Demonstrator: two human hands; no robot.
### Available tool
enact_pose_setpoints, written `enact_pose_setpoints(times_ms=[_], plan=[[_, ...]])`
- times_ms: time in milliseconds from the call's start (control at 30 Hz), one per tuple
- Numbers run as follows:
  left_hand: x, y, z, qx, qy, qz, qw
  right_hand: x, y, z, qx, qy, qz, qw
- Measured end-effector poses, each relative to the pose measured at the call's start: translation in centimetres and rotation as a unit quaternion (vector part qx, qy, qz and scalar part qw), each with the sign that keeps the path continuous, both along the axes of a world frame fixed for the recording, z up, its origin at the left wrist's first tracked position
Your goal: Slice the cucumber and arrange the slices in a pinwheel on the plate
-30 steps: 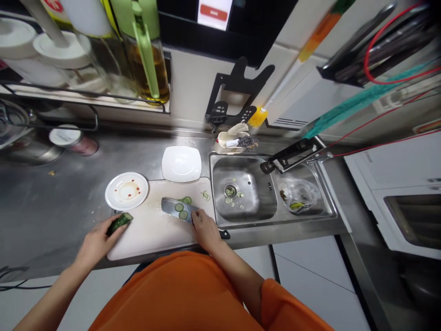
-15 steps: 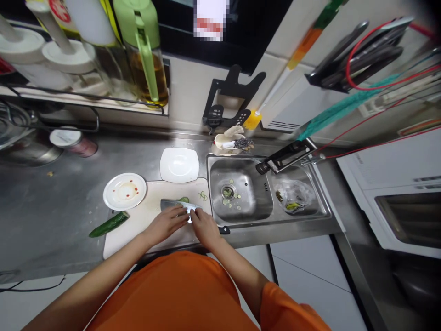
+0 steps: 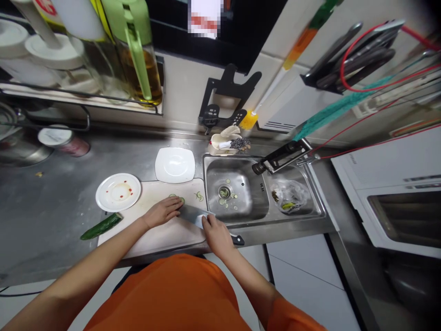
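Note:
My right hand (image 3: 218, 235) is closed around a kitchen knife (image 3: 193, 215); its black handle sticks out past the wrist and the wide blade points left over the cutting board (image 3: 144, 239). My left hand (image 3: 161, 213) lies just beyond the blade tip with fingers stretched out, touching cucumber slices (image 3: 182, 201). Thin green cucumber shavings (image 3: 199, 196) lie near the board's far right corner. A piece of cucumber (image 3: 102, 226) with a cut end rests at the board's left edge, partly on the steel counter.
Behind the board are a stained round plate (image 3: 119, 204) and a white square plate (image 3: 175, 165). To the right, a steel sink (image 3: 237, 174) holds cucumber bits around its drain; a plastic bag (image 3: 289, 195) sits in the second basin. A tin (image 3: 65, 141) stands back left.
The knife and my right hand have moved right and toward me, away from the slices. My left hand has come off the blade and shifted left, now at the slices.

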State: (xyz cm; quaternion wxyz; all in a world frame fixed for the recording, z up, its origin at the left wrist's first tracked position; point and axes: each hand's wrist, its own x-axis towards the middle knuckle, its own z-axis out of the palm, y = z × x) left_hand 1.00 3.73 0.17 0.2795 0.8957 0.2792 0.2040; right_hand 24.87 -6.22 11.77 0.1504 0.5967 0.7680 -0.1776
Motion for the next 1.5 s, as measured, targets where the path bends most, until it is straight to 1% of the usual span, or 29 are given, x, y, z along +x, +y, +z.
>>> enact_pose_setpoints(times_ms=[67, 100, 133, 200, 267, 300, 333, 433, 533, 667, 767, 933, 1067, 1167, 1233, 1333, 1400, 1433, 1500], plan=[[0.0, -0.1, -0.2, 0.0, 0.0, 0.011, 1.0, 0.9, -0.7, 0.5, -0.014, 0.008, -0.019, 1.0], [-0.2, -0.3, -0.3, 0.001, -0.003, 0.028, 1.0, 1.3, -1.1, 0.8, -0.026, 0.018, -0.035, 0.999], [-0.3, -0.5, -0.3, 0.003, -0.006, 0.059, 0.998, 1.6, -1.4, 0.9, -0.039, 0.029, -0.054, 0.997], [-0.6, -1.1, -0.4, 0.011, -0.005, 0.147, 0.989, 2.2, -1.9, 0.8, -0.056, 0.059, -0.1, 0.992], [-0.7, -1.7, -0.5, 0.02, 0.007, 0.231, 0.973, 2.4, -2.2, 0.2, -0.05, 0.1, -0.14, 0.984], [-0.7, -2.0, -0.5, 0.024, 0.015, 0.253, 0.967, 2.4, -2.3, -0.3, -0.04, 0.124, -0.154, 0.979], [-0.5, -2.2, -0.6, 0.027, 0.022, 0.262, 0.964, 2.4, -2.4, -0.8, -0.027, 0.149, -0.165, 0.975], [0.3, -2.5, -0.8, 0.034, 0.031, 0.263, 0.964, 2.0, -2.3, -2.1, -0.001, 0.202, -0.181, 0.962], [1.3, -2.3, -1.0, 0.037, 0.04, 0.273, 0.961, 1.6, -2.1, -2.7, 0.004, 0.22, -0.187, 0.957], [2.0, -2.2, -1.1, 0.031, 0.038, 0.271, 0.961, 1.5, -1.6, -2.5, 0.009, 0.233, -0.194, 0.953], [2.0, -2.4, -0.6, 0.022, 0.02, 0.275, 0.961, 1.7, -1.3, -2.4, 0.007, 0.237, -0.192, 0.952], [1.8, -2.5, 0.4, -0.001, 0.002, 0.315, 0.949, 1.9, -0.9, -2.7, -0.004, 0.253, -0.182, 0.95], [2.0, -2.2, 0.0, 0.001, 0.027, 0.297, 0.954, 1.9, -0.3, -2.8, 0.002, 0.246, -0.169, 0.955], [2.7, -2.1, -0.5, -0.007, 0.038, 0.302, 0.952, 1.9, 0.1, -2.8, 0.007, 0.237, -0.159, 0.958], [3.2, -2.2, -0.6, -0.018, 0.034, 0.308, 0.951, 2.1, 0.1, -2.9, 0.01, 0.24, -0.158, 0.958], [3.4, -2.8, -0.1, -0.048, 0.023, 0.326, 0.944, 2.2, 0.1, -2.9, 0.012, 0.252, -0.158, 0.955], [2.8, -3.5, 0.5, -0.069, 0.012, 0.345, 0.936, 2.1, 0.1, -2.8, 0.006, 0.252, -0.154, 0.956], [2.4, -3.9, 0.8, -0.07, 0.005, 0.36, 0.93, 1.9, 0.2, -2.8, 0.0, 0.248, -0.148, 0.957], [1.1, -4.6, 1.2, -0.042, -0.002, 0.401, 0.915, 1.3, 0.4, -2.8, -0.02, 0.238, -0.126, 0.963]])
